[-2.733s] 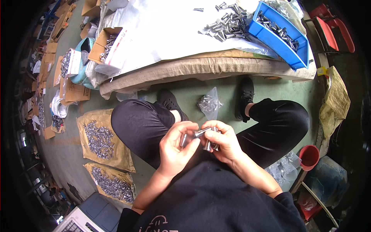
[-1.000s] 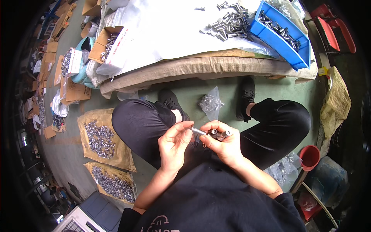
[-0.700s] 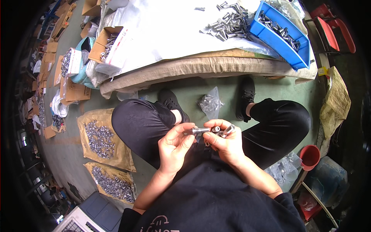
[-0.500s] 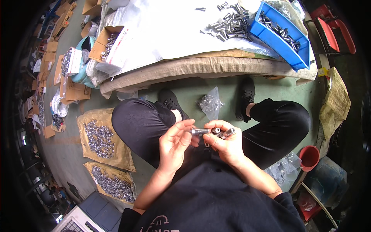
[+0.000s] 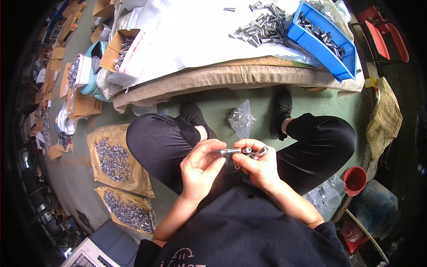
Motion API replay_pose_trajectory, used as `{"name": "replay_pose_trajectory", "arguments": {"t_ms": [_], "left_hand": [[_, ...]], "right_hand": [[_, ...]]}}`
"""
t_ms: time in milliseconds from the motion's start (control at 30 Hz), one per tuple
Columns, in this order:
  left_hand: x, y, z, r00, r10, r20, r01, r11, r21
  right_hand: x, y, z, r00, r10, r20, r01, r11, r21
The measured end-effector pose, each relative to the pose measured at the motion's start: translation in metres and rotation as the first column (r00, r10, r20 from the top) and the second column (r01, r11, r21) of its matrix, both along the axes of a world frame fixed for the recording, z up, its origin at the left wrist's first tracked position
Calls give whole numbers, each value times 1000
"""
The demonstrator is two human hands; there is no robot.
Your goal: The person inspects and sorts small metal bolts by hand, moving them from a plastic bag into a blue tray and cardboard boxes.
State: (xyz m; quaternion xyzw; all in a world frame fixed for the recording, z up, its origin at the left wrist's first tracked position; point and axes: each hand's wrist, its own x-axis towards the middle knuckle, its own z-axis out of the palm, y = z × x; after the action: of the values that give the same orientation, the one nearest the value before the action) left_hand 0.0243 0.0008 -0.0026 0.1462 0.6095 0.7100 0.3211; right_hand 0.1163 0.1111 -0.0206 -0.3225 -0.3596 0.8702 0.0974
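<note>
Head view | left hand [image 5: 199, 171]: pinching one bolt [image 5: 230, 151] by its head end | right hand [image 5: 263, 168]: clasping loose bolts [image 5: 260, 152], apparently bunched to free its thumb | bolt: spanning between both hands' fingertips | bin [image 5: 315, 52]: worktop's [image 5: 187, 35] near-right corner, seemingly for reach

The held bolts [image 5: 231, 151] are smooth, bright silvery metal, while the loose bolts [image 5: 267, 27] heaped above look darker and duller. The bin [image 5: 313, 52] is glossy blue plastic. The white covering [image 5: 191, 35] glares strongly, though it seems to be smooth plastic sheeting; coarse, matt, wrinkled cloth [image 5: 235, 78] edges it. The small bag [image 5: 243, 129] is clear, shiny film, the trousers [image 5: 153, 138] satiny black cloth, the sweatshirt [image 5: 249, 227] matt fabric, the carton [image 5: 109, 57] dull brown cardboard.
</note>
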Motion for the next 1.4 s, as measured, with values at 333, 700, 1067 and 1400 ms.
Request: {"name": "replay_pose_trajectory", "arguments": {"t_ms": [333, 700, 1067, 1400], "left_hand": [[-14, 11, -21, 776, -317, -545, 173, 938, -300], [-11, 71, -180, 876, -479, -50, 170, 404, -899], [-23, 51, -221, 980, -191, -64, 52, 546, -836], [-25, 52, -198, 965, -179, -191, -58, 566, -822]], "right_hand": [[16, 21, -28, 1000, -1, 11, 4, 962, -274], [18, 76, -39, 957, -114, 268, 124, 992, -19], [-33, 66, -129, 858, 80, 507, -126, 990, 57], [-49, 40, -225, 548, 137, 825, -835, 151, 530]]}}
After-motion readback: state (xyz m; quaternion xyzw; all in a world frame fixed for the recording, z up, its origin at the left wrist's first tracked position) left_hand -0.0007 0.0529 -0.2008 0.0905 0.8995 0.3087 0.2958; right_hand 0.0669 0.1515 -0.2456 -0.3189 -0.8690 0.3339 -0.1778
